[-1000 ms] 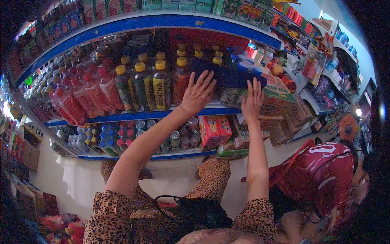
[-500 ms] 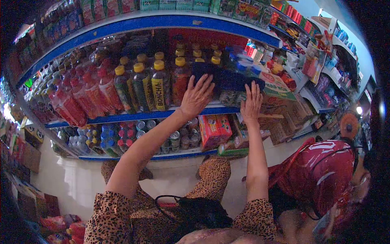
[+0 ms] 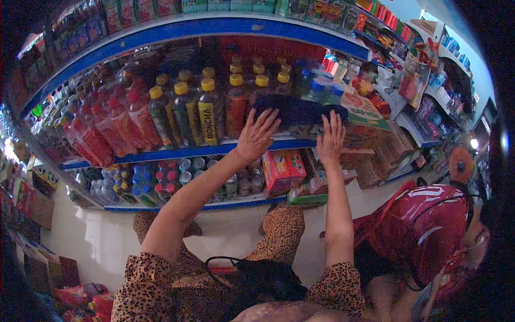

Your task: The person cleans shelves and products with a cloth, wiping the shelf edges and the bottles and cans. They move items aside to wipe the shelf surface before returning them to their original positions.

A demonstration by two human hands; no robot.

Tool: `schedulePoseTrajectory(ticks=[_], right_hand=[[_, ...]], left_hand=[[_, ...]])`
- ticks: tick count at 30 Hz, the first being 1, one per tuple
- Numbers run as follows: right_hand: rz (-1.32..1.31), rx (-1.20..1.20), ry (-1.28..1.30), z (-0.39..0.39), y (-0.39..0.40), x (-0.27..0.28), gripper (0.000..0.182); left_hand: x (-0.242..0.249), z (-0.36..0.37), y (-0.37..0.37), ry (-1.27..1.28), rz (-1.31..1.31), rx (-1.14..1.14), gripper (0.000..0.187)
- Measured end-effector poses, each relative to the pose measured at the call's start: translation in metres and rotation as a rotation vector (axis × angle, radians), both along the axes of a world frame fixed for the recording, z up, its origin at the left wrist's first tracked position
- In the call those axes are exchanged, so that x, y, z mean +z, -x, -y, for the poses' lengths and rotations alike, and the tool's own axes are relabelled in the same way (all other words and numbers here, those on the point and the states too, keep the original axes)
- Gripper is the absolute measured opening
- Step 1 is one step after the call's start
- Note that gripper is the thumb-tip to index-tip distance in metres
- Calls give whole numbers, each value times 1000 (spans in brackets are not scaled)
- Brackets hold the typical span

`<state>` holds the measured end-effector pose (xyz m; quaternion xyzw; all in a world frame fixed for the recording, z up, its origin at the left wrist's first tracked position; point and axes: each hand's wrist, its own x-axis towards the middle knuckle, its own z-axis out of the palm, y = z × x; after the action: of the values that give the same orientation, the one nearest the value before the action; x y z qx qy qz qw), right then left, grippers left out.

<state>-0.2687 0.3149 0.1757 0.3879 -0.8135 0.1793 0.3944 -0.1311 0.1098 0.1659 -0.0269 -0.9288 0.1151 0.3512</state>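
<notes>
A dark blue cloth (image 3: 298,111) lies bunched across the fronts of the bottles at the right part of the middle shelf, hiding part of them. My left hand (image 3: 256,135) presses on its left end, fingers stretched out and slightly apart. At its right end, my right hand (image 3: 331,140) touches it with extended fingertips. Left of my left hand stand yellow-capped bottles, one with a yellow label (image 3: 208,112) and one with an orange-red drink (image 3: 236,110). Blue-capped bottles (image 3: 317,88) show behind the cloth. Whether my thumbs pinch the cloth is hidden.
Red drink bottles (image 3: 120,126) fill the shelf's left. Below are cans (image 3: 185,172) and a red-orange box (image 3: 284,170). Cardboard boxes (image 3: 383,153) are stacked at the right. A person in a dark red shirt (image 3: 424,231) is low beside me on the right.
The cloth's top edge has come down over the bottles, uncovering more of the yellow-capped ones. My hands have shifted only slightly, and the person at the right stays in place.
</notes>
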Motion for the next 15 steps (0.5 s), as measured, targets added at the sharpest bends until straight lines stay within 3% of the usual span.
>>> schedulePoseTrajectory(ticks=[15], right_hand=[[104, 40, -19, -10, -7, -32, 61]], left_hand=[[-26, 9, -8, -25, 83, -69, 57]])
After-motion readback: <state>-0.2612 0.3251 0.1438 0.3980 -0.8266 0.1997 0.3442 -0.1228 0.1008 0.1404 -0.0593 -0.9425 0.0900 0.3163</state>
